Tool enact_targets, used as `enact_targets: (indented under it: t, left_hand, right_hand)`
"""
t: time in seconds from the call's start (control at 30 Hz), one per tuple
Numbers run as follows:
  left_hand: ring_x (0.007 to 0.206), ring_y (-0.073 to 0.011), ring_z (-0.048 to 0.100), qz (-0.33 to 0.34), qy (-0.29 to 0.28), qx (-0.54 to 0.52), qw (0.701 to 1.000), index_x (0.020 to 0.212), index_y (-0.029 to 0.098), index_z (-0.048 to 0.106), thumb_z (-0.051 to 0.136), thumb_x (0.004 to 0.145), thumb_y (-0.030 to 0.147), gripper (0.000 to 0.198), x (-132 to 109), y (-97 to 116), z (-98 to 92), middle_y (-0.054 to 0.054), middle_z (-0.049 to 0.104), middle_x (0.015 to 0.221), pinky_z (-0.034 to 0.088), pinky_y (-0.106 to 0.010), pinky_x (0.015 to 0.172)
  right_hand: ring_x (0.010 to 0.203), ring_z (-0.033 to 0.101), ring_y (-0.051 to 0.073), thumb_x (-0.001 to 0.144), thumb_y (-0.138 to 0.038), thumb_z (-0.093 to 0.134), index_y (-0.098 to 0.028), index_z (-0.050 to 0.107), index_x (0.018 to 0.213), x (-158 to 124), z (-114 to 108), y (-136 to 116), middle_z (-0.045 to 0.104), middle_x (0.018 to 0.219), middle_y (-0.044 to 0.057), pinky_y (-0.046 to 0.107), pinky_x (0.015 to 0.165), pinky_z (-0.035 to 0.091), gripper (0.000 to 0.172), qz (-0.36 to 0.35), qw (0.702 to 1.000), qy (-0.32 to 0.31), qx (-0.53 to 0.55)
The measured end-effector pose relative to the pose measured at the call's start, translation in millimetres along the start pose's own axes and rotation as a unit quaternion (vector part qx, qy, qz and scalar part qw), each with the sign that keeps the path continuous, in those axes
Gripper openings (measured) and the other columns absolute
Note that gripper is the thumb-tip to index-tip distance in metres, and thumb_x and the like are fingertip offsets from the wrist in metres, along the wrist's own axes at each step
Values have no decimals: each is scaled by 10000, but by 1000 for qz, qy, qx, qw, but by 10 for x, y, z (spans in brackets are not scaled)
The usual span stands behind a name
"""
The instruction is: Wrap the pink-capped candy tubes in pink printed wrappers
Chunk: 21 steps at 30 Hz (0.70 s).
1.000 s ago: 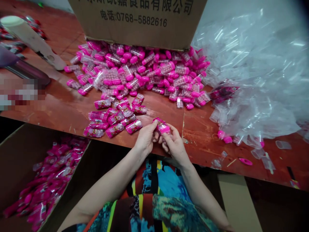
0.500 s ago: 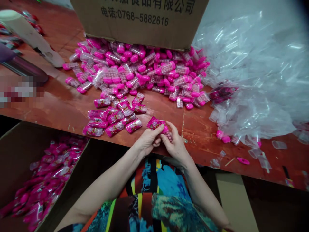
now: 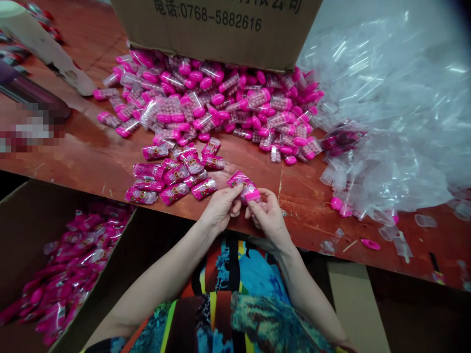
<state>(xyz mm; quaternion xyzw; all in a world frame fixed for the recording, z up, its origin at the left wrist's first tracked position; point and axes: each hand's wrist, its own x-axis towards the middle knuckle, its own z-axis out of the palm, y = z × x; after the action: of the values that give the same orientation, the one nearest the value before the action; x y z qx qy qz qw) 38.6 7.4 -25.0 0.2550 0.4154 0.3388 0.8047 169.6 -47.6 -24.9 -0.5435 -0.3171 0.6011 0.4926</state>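
Observation:
My left hand [image 3: 221, 208] pinches a pink printed wrapper sleeve [image 3: 237, 177] just over the table's front edge. My right hand [image 3: 271, 218] grips a small candy bottle [image 3: 253, 195] by its pink-capped end. The bottle lies at least partly inside the sleeve; fingers hide how far. Left of my hands is a cluster of candy bottles in printed sleeves [image 3: 176, 175]. Beyond them spreads a large heap of bare clear candy bottles [image 3: 217, 105] with pink caps and small pale balls inside.
A cardboard box [image 3: 221, 34] stands behind the heap. Clear plastic bags [image 3: 390, 113] cover the table's right side, with loose clear cups [image 3: 426, 220] before them. At lower left, an open carton [image 3: 22, 230] holds many pink packs. A white tumbler [image 3: 47, 49] is at far left.
The bottle has moved up from within my right fingers into the sleeve, its pink end now toward my right hand. The view has shifted slightly.

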Motion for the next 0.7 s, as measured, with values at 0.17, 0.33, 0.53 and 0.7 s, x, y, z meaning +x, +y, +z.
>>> enact_targets:
  t: [0.17, 0.33, 0.53, 0.7]
  left_hand:
    - [365, -88, 439, 0, -31, 28, 999, 644, 131, 655, 712, 826, 562, 471, -2, 51, 32, 1, 487, 394, 191, -229, 405]
    - [365, -69, 419, -47, -39, 14, 998, 578, 137, 608, 797, 754, 536, 476, -7, 15, 53, 34, 436, 377, 241, -203, 395]
    - [347, -4, 273, -65, -35, -49, 996, 628, 134, 574, 876, 688, 443, 436, 14, -22, 51, 68, 453, 450, 140, -169, 366]
    - [354, -4, 237, -63, -39, -79, 994, 653, 129, 579, 839, 751, 455, 428, 15, 17, 50, 91, 394, 431, 176, -159, 371]
  right_hand:
    - [392, 466, 94, 830, -500, 748, -268, 392, 1196, 1, 8, 21, 641, 584, -83, 200, 410, 313, 562, 0, 1000, -2, 16]
    - [624, 663, 158, 885, -416, 700, -254, 351, 1408, -14, -9, 123, 681, 712, -40, 295, 630, 531, 650, -78, 995, -8, -67]
    - [728, 681, 191, 915, -396, 688, -251, 343, 1499, -67, -87, 202, 708, 878, 28, 351, 703, 542, 693, -118, 967, 7, -227]
    - [639, 574, 126, 975, -425, 603, -279, 296, 1521, -141, -54, 151, 610, 758, -40, 256, 609, 475, 643, -73, 995, -8, -66]
